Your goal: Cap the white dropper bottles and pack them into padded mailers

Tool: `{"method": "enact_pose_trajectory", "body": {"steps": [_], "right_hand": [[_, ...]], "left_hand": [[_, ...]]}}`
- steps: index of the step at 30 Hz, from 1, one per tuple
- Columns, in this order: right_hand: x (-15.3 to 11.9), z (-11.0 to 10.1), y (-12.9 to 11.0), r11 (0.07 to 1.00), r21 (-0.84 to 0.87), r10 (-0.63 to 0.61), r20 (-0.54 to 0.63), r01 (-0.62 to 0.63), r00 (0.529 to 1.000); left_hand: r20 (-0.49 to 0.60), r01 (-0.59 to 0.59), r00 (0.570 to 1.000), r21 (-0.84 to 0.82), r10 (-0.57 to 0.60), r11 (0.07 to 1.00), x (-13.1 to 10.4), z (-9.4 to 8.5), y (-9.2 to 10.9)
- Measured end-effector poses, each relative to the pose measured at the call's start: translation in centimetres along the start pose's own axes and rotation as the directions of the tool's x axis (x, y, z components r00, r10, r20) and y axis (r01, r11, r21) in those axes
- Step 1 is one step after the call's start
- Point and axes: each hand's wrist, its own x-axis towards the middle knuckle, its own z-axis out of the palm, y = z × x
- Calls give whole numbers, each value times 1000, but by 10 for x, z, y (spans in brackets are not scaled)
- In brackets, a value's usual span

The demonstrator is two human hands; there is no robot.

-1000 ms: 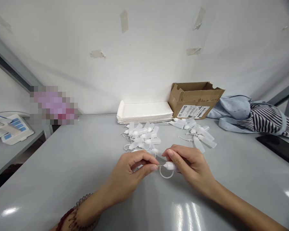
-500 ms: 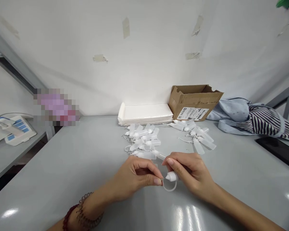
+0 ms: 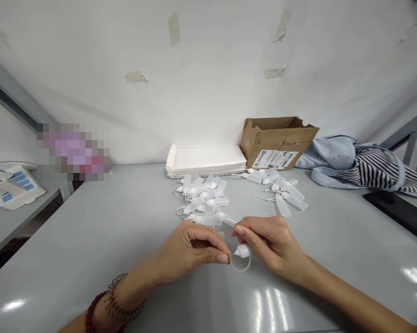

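Observation:
My right hand (image 3: 269, 243) is closed around a small squeeze bottle (image 3: 243, 251) with a white tapered nozzle that points left. Most of the bottle's body is hidden in my palm. A thin white strap (image 3: 241, 270) loops from the bottle's neck to my left hand (image 3: 197, 249). Thumb and forefinger of that hand pinch the strap's far end, right at the fine tip of the nozzle; the pinched piece itself is hidden. Just beyond my hands lies a pile of similar translucent bottles (image 3: 206, 196), and another group (image 3: 284, 192) lies farther right.
A stack of white padded envelopes (image 3: 206, 158) stands against the wall beside an open cardboard box (image 3: 281, 143). At the right are a striped and light-blue cloth bag (image 3: 378, 166) and a black phone (image 3: 399, 212). A white device (image 3: 19, 187) sits on the left-hand surface.
The whole view has shifted slightly, so everything appears a little farther left and higher. Both hands keep their hold on the bottle and strap end, with hardly any movement between them.

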Motion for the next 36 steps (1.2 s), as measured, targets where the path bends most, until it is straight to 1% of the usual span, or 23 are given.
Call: {"method": "enact_pose_trajectory", "body": {"steps": [8, 20, 29, 33, 36], "right_hand": [[-2, 2, 1, 1000, 5, -15, -12, 15, 1000], [-3, 3, 3, 1000, 0, -14, -35, 14, 999], [-3, 6, 5, 1000, 7, -13, -48, 13, 999], [-3, 6, 5, 1000, 18, 1, -49, 0, 999], [-2, 6, 4, 999, 3, 45, -85, -45, 995]], "left_hand": [[12, -5, 1000, -27, 6, 1000, -1, 0, -1], [-4, -47, 999, 0, 47, 999, 1, 0, -9], [-10, -43, 999, -8, 43, 999, 2, 2, -11], [-8, -50, 999, 0, 50, 999, 2, 2, -11], [-54, -38, 998, 40, 40, 998, 1, 2, -7]]}}
